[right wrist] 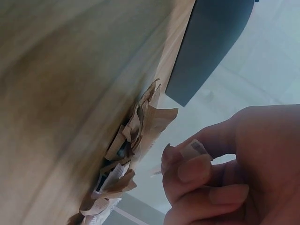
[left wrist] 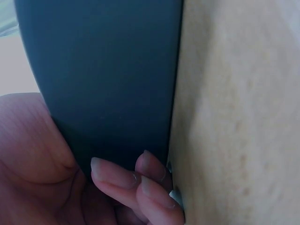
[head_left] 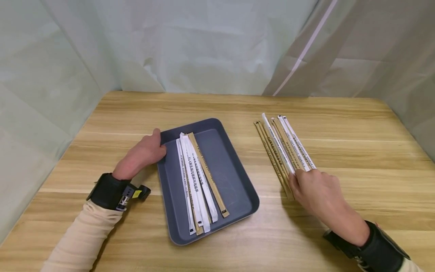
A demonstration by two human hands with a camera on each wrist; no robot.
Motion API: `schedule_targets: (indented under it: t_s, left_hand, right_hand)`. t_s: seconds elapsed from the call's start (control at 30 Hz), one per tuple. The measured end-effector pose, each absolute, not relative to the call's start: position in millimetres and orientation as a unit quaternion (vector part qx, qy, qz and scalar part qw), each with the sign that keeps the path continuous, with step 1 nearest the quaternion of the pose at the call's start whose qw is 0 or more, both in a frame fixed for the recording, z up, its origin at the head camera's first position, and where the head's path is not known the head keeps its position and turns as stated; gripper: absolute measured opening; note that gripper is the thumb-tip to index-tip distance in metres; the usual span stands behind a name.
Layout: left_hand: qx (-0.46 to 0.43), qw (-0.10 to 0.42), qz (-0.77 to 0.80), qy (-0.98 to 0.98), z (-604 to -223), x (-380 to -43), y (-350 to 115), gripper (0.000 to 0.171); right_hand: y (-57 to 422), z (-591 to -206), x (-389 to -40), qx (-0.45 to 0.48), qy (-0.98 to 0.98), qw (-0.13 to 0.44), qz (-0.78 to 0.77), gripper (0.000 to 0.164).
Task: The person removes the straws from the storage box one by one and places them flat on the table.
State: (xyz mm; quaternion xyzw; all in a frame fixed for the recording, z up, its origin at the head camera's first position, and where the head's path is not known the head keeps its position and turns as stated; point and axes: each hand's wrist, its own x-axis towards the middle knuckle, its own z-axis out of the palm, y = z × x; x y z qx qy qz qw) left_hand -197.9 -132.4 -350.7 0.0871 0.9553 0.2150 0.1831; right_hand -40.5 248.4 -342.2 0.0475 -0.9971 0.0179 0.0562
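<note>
On the left side of the table [head_left: 136, 238], the left hand [head_left: 144, 153] grips the tray [head_left: 239, 177] at the corner nearest the table's far left corner, its fingers curled round the rim. A steady hold there, without lifting or tipping, should serve best.

The dark grey, shallow tray sits left of the table's middle, well in from the far edge and turned at a slant. Slim white packets [head_left: 192, 173] lie in its left half, roughly lengthwise and overlapping; brown ones show among them, the clearest being a brown packet [head_left: 208, 174] along their right side. The tray's right half is bare.

Towards the table's right edge, well apart from the tray, lies a row of brown packets [head_left: 271, 158] and white ones [head_left: 294, 142]. At their near ends the right hand [head_left: 317, 190] pinches what looks like the slanting white packet [head_left: 277, 142] between its fingers. Holding it close to the end, and clear of its neighbours, would probably avoid dragging others along.
</note>
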Motion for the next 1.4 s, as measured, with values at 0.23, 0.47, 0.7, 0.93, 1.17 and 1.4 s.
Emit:
schedule_targets:
  t_s: [0.23,0.47,0.7,0.93,1.17,1.4]
  left_hand:
    - [0.086,0.188,0.214,0.955,-349.2,-197.3,-131.2,0.057]
    - [0.088,0.190,0.217,0.953,-348.4,-198.5,-131.3,0.060]
    - [0.084,0.195,0.220,0.952,-348.7,-197.8,-131.4,0.059]
    - [0.082,0.189,0.217,0.954,-347.7,-197.2,-130.0,0.057]
    - [0.082,0.189,0.216,0.954,-347.1,-196.7,-130.6,0.054]
    - [0.077,0.196,0.216,0.953,-347.5,-195.8,-131.2,0.059]
  right_hand:
    - [249.0,-342.9,-41.5,0.044,-0.997,0.058,0.010,0.044]
    - [241.9,-341.8,-41.5,0.068,-0.990,0.123,-0.010,0.045]
    - [205.8,-331.6,-44.3,0.159,-0.967,0.200,0.007,0.040]
    - [170.0,-329.9,-45.2,0.209,-0.960,0.187,-0.006,0.042]
    - [143.1,-344.5,-43.5,0.249,-0.956,0.154,-0.028,0.041]
    - [127.1,-348.5,-44.2,0.253,-0.963,0.085,-0.025,0.038]
